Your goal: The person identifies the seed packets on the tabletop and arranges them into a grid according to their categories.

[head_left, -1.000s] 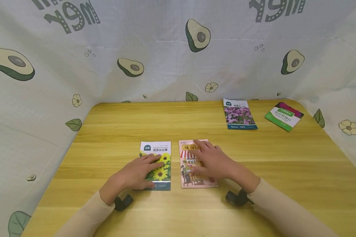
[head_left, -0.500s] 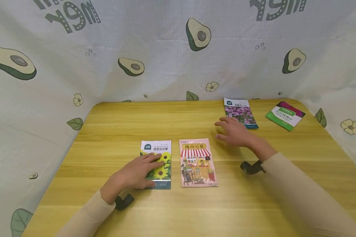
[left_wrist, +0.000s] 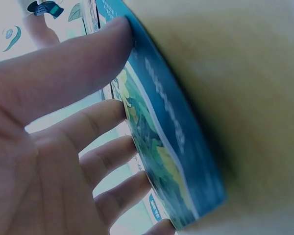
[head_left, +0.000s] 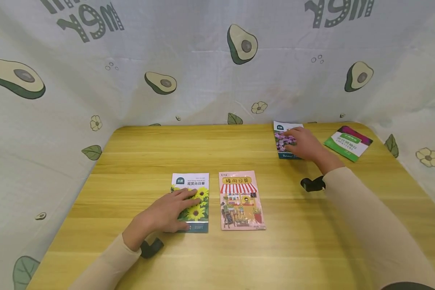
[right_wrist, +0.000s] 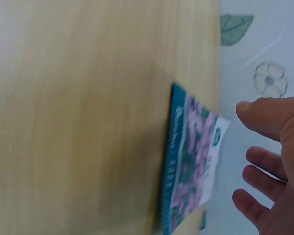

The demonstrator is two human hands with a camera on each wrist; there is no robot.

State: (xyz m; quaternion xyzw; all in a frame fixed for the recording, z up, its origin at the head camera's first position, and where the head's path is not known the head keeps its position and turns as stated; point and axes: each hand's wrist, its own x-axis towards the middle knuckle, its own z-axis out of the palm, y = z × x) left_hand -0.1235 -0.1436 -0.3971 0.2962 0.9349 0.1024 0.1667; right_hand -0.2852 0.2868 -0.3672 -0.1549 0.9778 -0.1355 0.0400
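My left hand (head_left: 166, 211) rests on a seed packet with yellow flowers (head_left: 200, 195), its fingers spread. In the left wrist view the thumb and fingertips touch the face of that packet (left_wrist: 154, 117). Over the purple-flower seed packet (head_left: 282, 141) at the back right is my right hand (head_left: 304, 145), covering its right part in the head view. The right wrist view shows that hand's fingers apart and slightly bent, with nothing between them, facing the packet (right_wrist: 188, 161). Between the hands a pink seed packet (head_left: 241, 205) with a striped awning drawing lies flat.
A green and white seed packet (head_left: 348, 143) lies slanted near the back right corner of the wooden table (head_left: 239, 262). White cloth (head_left: 203, 48) printed with avocados hangs behind and beside the table. Each wrist carries a black mount (head_left: 313, 184).
My right hand has lifted off the pink packet and moved back and right, over the purple-flower packet. The left hand has stayed in place on the yellow-flower packet.
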